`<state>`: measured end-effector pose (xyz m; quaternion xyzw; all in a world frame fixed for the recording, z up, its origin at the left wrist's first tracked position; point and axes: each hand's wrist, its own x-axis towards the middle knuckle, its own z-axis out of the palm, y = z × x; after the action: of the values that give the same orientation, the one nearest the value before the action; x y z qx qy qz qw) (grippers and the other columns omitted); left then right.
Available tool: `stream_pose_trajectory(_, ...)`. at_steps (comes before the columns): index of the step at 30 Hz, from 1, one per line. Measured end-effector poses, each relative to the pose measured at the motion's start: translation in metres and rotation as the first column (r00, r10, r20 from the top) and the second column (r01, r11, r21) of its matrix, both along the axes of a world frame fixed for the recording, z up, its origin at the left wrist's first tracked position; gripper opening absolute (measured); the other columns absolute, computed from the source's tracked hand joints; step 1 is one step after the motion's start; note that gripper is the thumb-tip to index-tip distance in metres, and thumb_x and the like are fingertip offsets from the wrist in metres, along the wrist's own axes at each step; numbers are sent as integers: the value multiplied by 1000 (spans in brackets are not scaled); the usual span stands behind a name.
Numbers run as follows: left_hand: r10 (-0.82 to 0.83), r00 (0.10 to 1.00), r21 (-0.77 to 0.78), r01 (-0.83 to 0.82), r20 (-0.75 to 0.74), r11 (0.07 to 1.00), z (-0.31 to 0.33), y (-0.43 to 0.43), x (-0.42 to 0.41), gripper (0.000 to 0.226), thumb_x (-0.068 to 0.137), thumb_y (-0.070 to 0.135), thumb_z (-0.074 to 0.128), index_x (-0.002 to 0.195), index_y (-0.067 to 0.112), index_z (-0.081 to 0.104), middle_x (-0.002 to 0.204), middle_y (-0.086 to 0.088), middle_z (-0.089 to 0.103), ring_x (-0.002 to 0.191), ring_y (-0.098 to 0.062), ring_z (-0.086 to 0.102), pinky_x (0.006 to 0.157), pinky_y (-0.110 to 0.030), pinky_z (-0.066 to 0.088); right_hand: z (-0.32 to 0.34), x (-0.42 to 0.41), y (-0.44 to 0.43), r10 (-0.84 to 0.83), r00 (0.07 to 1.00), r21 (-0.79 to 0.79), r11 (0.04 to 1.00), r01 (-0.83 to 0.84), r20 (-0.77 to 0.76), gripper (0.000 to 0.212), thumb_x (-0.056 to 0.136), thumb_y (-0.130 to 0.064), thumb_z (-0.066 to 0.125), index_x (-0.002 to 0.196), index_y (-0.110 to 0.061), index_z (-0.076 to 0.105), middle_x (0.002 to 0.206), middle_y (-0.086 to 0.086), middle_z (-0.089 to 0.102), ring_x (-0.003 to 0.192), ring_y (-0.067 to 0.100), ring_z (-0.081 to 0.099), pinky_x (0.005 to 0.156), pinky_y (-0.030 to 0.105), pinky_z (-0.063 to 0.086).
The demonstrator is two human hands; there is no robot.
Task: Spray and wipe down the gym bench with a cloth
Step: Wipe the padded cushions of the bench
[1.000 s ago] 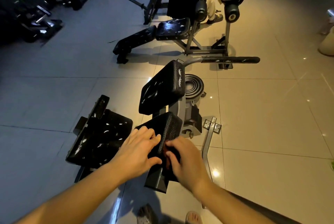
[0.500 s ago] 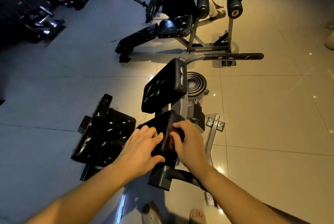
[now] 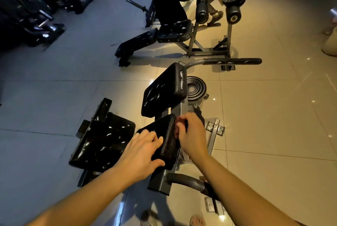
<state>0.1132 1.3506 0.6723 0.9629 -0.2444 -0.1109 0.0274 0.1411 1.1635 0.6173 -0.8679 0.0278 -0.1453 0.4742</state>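
- Right hand (image 3: pixel 191 134) has slid up the right edge of the bench pad (image 3: pixel 166 140), from its near end to its far corner. The view has also tipped upward, so more of the room shows along the top.
- Its fingers are curled tight round a dark wad pressed to the pad's side. This is most likely the cloth (image 3: pixel 184 123), though too little shows to be certain.
- Left hand (image 3: pixel 144 149) lies flat on the pad's top, fingers straight and thumb at the near edge, apparently steadying it.
- Just below the centre of the frame sits the pad. Judging by the stroke, its side edge is nearly wiped through.
- Directly above is the tilted pad (image 3: pixel 164 89), and at lower left the scuffed pad (image 3: pixel 102 138). Both probably remain to be wiped.
- No spray bottle is in view.
- At upper middle, another person (image 3: pixel 167 1) sits on a second bench (image 3: pixel 173 32).
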Motion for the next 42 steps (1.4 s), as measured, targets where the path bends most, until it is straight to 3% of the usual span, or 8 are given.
stream_pose_trajectory(3, 2, 1000, 1, -2, -7, 1000, 2, 0, -1, 76, 89, 66, 61, 154, 31, 40, 115, 18, 39, 108, -5, 33, 92, -20, 25, -1, -14, 9, -41, 999, 16, 999, 41, -17, 9, 98, -14, 60, 102, -22, 57, 96, -7, 56, 91, 16, 56, 78, 31, 47)
stream_pose_trajectory(8, -22, 1000, -9, 22, 2, 1000, 0, 2, 1, 69, 90, 65, 60, 148, 31, 46, 112, 17, 40, 105, -5, 35, 91, -22, 29, 1, -94, 18, 198, 980, -39, 980, -197, 20, 9, 97, -22, 61, 106, -24, 59, 99, -13, 53, 91, 6, 50, 80, 20, 43)
stream_pose_trajectory(14, -15, 1000, -6, 15, 3, 1000, 3, 0, 0, 74, 91, 65, 60, 153, 29, 41, 117, 15, 43, 108, -8, 36, 95, -22, 27, 8, -9, 12, -47, 999, 8, 999, 48, -18, 12, 98, -12, 61, 99, -23, 57, 94, -10, 53, 91, 11, 53, 75, 24, 41)
stream_pose_trajectory(20, -28, 1000, -29, 28, -1, 999, -3, 5, 1, 71, 90, 64, 61, 151, 30, 43, 111, 17, 39, 105, -6, 35, 91, -21, 26, 0, -83, 13, 245, 968, -101, 966, -239, 54, 10, 98, -20, 61, 107, -23, 58, 99, -9, 54, 90, 8, 50, 79, 20, 42)
stream_pose_trajectory(26, -1, 1000, -49, 0, -15, 999, -4, 6, 0, 76, 90, 65, 61, 154, 31, 39, 115, 17, 40, 109, -7, 36, 99, -24, 32, 1, -5, 7, -62, 997, -19, 998, 61, -44, 10, 99, -14, 60, 103, -21, 56, 96, -7, 54, 93, 13, 52, 70, 15, 35)
stream_pose_trajectory(32, -17, 1000, -64, 16, -14, 998, -5, 8, 1, 74, 91, 63, 61, 153, 30, 40, 114, 17, 39, 107, -6, 36, 98, -23, 32, -2, -83, 17, 259, 964, -100, 962, -253, 51, 10, 99, -23, 60, 108, -22, 57, 101, -8, 55, 91, 11, 51, 78, 25, 45)
stream_pose_trajectory(38, -13, 1000, -33, 12, -19, 999, -1, 5, 1, 75, 91, 65, 60, 155, 31, 39, 116, 17, 39, 108, -6, 33, 100, -23, 29, -7, -4, 7, -68, 995, 11, 998, 69, -75, 9, 100, -18, 58, 102, -24, 51, 92, -8, 56, 88, 11, 55, 72, 24, 42)
stream_pose_trajectory(42, -15, 1000, -49, 15, -9, 999, -3, 7, 1, 69, 91, 59, 64, 151, 30, 45, 110, 17, 38, 104, -6, 33, 93, -23, 26, 6, -90, 29, 182, 983, -60, 981, -183, -15, 14, 98, -22, 62, 107, -26, 52, 101, -11, 51, 90, 8, 48, 75, 20, 42)
